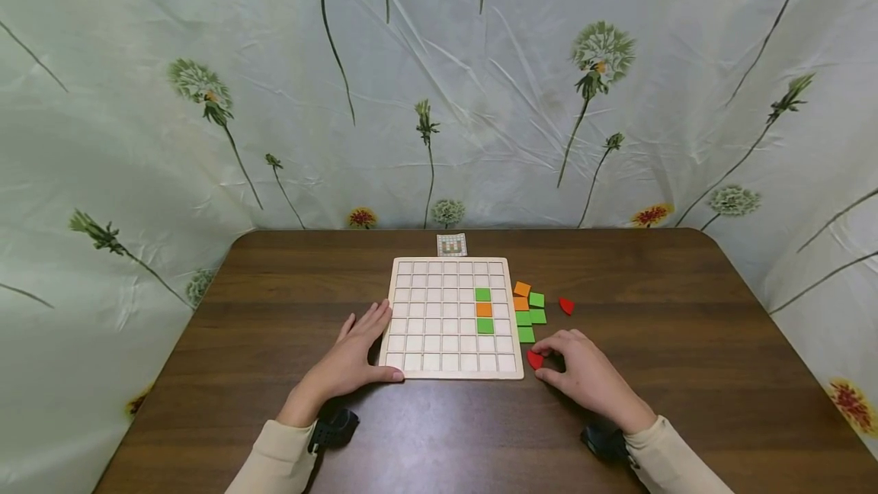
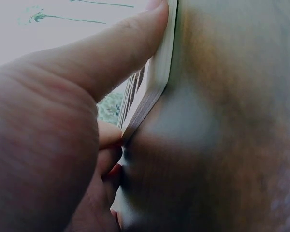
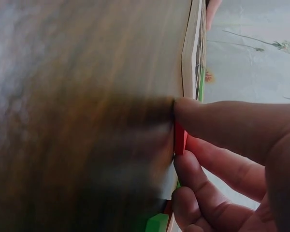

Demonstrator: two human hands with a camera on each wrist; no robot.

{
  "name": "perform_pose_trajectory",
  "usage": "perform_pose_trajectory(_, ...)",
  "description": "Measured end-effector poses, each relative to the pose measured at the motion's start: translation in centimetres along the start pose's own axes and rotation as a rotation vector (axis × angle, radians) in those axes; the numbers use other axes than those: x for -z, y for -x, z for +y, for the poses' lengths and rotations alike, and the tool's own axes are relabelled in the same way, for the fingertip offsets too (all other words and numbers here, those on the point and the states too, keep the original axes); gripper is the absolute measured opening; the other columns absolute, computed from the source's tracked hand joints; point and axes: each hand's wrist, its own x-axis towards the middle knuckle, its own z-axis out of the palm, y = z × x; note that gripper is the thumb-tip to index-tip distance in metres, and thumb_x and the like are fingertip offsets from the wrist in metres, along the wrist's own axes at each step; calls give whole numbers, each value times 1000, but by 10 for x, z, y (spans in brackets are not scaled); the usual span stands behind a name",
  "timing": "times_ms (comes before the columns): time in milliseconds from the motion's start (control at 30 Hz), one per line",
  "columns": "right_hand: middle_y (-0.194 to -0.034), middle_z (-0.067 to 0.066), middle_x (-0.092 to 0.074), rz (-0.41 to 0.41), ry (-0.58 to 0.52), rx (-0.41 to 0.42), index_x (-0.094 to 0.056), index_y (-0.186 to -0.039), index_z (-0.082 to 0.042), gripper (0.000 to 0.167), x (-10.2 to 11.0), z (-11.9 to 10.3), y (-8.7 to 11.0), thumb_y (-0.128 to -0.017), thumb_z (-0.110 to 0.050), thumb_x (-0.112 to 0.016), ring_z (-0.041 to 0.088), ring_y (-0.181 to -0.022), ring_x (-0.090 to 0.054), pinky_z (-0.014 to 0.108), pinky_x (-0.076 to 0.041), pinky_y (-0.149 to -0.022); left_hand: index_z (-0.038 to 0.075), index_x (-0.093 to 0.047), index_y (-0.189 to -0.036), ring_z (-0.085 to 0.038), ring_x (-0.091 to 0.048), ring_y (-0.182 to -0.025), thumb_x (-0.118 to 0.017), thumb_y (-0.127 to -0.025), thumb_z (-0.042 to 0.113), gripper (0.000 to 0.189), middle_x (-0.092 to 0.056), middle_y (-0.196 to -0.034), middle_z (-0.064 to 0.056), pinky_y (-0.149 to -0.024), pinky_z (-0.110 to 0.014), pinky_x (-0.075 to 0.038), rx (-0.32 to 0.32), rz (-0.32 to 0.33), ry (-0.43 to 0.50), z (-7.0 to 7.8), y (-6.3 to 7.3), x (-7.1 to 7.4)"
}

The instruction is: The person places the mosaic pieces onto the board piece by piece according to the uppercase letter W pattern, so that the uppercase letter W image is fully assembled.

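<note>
A white gridded board [image 1: 434, 343] lies on the brown table, with two green squares and an orange square [image 1: 484, 309] between them in one column near its right side. Along the board's left edge rests my left hand [image 1: 350, 363], fingers spread and fairly straight, its thumb [image 2: 130, 43] lying on the front left corner. Just off the front right corner, my right hand [image 1: 583, 373] pinches a small flat red piece with a curved edge [image 1: 534, 359] between thumb and fingers. The right wrist view shows this red piece [image 3: 180, 139] low against the table surface.
Loose orange squares [image 1: 522, 289] and several green squares [image 1: 538, 316] lie against the board's right side. A second red piece [image 1: 566, 306] sits farther right. Behind the board lies a small printed card [image 1: 451, 245]. A flower-patterned cloth [image 1: 507, 97] hangs behind the table.
</note>
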Motion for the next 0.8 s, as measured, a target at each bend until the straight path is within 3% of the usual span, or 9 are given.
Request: perform_pose_trajectory(800,-102,-3,-70,22,-3,6,-77,-105,-11,25,4,-12,-8,-81,-13,-84,20,-98,-61,44,-52,-85,1,-22,-159,-33,-9,-154,-79,-79,56,113,-14,-167,-14,-118,-61,1,3,-13,12,0,0,0)
